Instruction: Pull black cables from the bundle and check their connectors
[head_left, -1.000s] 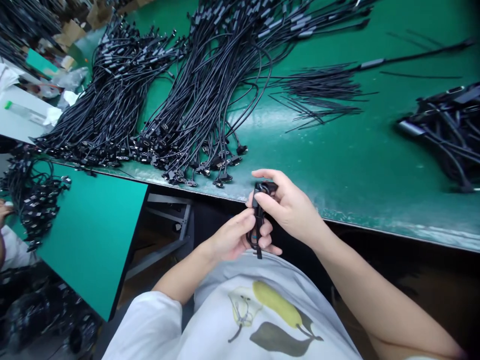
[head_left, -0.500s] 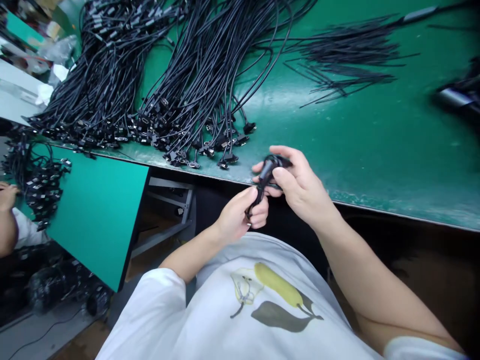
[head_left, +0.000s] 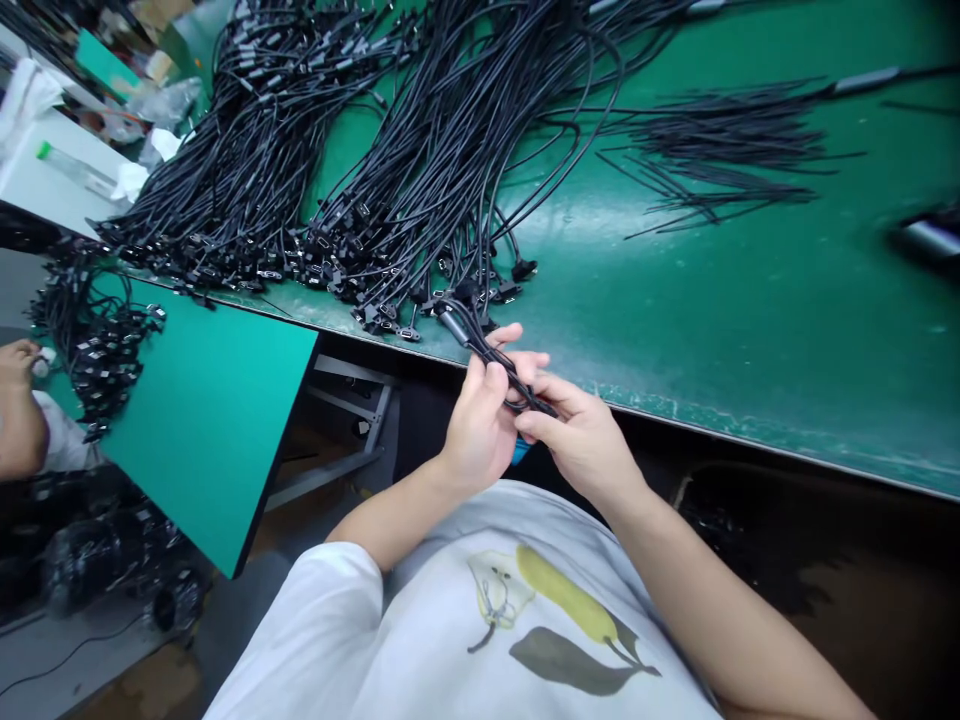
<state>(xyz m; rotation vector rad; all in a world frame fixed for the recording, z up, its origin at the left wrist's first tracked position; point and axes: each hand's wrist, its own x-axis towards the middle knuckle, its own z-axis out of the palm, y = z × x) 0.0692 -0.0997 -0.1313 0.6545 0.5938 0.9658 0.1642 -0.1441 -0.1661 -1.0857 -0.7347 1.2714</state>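
A coiled black cable (head_left: 491, 352) with a grey metallic sleeve near its far end lies across both hands, just off the front edge of the green table. My left hand (head_left: 481, 415) cradles the coil, its thumb on top and some fingertips extended past it. At the coil's near end, my right hand (head_left: 581, 430) pinches the cable between thumb and fingers. Just beyond the hands, a large heap of black cables (head_left: 442, 170) spreads over the table, its connector ends (head_left: 397, 310) at the front edge.
Thin black cable ties (head_left: 720, 150) lie in a loose bunch on the green table (head_left: 750, 330). A dark object with a shiny strip (head_left: 930, 238) sits at the far right. At left, another person's hand (head_left: 19, 360) is near cables on a lower green board (head_left: 217, 400).
The coil has turned, so its sleeved end now points away to the left. My left hand has moved up under it, and my right hand has shifted down to its near end.
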